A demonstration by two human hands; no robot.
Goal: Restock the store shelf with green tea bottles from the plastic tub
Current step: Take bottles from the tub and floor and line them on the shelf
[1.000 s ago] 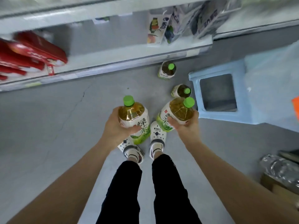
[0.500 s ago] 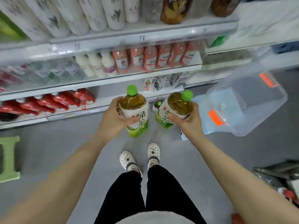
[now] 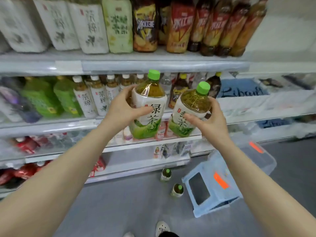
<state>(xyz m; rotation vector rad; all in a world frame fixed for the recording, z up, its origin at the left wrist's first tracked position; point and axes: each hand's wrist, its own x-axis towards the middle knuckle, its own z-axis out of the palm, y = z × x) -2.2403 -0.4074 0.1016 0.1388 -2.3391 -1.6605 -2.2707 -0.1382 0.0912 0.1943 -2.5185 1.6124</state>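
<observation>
Shelves (image 3: 153,65) ahead, outstretched hands (image 3: 119,106) (image 3: 212,120) grip 2 green tea bottles (image 3: 150,100) (image 3: 191,103).

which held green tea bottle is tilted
The right bottle, gripped by the right hand: its cap leans right, while the left bottle in the left hand stands nearly upright.

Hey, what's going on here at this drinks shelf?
A person is restocking drinks. The left hand grips one green tea bottle and the right hand grips a second bottle, both held up before the shelves, not yet set down. On the floor, two more bottles stand near a blue stool and the clear plastic tub.
</observation>
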